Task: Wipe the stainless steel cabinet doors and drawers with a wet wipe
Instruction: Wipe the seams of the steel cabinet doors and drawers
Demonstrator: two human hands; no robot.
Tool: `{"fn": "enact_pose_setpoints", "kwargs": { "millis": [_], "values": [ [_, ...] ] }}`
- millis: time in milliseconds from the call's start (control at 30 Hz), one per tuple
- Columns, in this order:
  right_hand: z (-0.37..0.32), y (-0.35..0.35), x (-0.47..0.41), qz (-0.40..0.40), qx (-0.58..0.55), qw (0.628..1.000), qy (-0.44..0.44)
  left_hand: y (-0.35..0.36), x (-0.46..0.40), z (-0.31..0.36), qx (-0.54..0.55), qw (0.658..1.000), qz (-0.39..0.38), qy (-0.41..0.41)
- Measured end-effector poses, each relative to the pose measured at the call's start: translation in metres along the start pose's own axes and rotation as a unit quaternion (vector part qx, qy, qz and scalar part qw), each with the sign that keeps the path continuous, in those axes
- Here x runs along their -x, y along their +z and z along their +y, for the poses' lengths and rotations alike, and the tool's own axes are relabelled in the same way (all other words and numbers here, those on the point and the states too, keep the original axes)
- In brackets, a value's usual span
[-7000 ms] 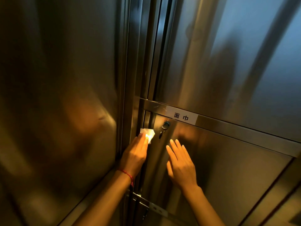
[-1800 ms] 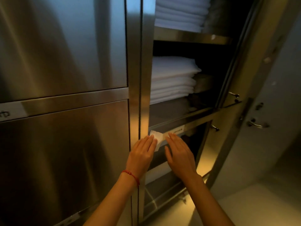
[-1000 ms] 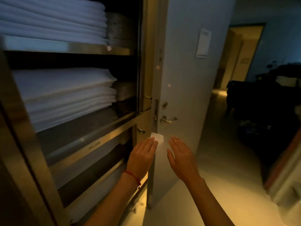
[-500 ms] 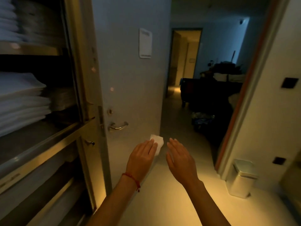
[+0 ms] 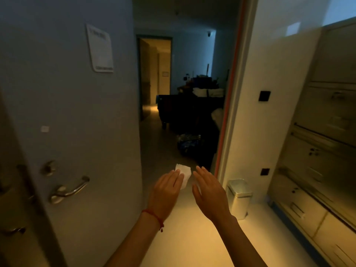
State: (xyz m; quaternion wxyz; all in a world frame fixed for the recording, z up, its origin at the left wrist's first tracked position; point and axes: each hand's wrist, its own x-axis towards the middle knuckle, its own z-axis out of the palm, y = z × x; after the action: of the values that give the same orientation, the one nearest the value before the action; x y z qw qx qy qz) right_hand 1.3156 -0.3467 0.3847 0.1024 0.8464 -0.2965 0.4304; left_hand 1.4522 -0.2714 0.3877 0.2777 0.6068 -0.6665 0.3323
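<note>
My left hand [image 5: 167, 189], with a red string at the wrist, holds a folded white wet wipe [image 5: 184, 174] under its fingers in mid-air, touching no surface. My right hand [image 5: 209, 189] hovers just right of it, fingers straight and empty. A stainless steel cabinet [image 5: 325, 151] with several drawers and doors fills the right edge of the view, well away from both hands. Part of another steel cabinet [image 5: 9, 199] shows dimly at the far left.
A grey room door [image 5: 77, 112] with a lever handle [image 5: 69, 190] stands open on the left. A small metal bin [image 5: 239, 197] sits on the floor by the right wall. Ahead, the doorway leads to a dark room with furniture [image 5: 192, 108].
The view has swung right, from the open towel cabinet past the room door to the doorway and the right-hand cabinet. Both hands keep their pose, the left still holding the wipe.
</note>
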Motion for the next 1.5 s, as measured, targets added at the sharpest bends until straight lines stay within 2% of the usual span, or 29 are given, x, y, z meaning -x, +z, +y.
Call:
{"fn": "enact_pose_setpoints", "kwargs": {
  "millis": [500,867,1133,1500],
  "values": [
    [0.092,0.04,-0.031,0.017,0.096,0.991,0.087,0.115,-0.085,-0.013,0.117,0.99,0.033,0.069],
    [0.229,0.081,-0.049,0.008,0.121,0.985,0.12,0.234,-0.165,0.023,0.159,0.983,0.007,0.09],
    [0.336,0.095,-0.088,0.004,0.15,0.981,0.124,0.307,-0.251,0.052,0.166,0.981,0.033,0.09],
    [0.438,0.132,-0.126,-0.004,0.194,0.97,0.144,0.403,-0.328,0.061,0.169,0.978,0.022,0.122]
  ]
}}
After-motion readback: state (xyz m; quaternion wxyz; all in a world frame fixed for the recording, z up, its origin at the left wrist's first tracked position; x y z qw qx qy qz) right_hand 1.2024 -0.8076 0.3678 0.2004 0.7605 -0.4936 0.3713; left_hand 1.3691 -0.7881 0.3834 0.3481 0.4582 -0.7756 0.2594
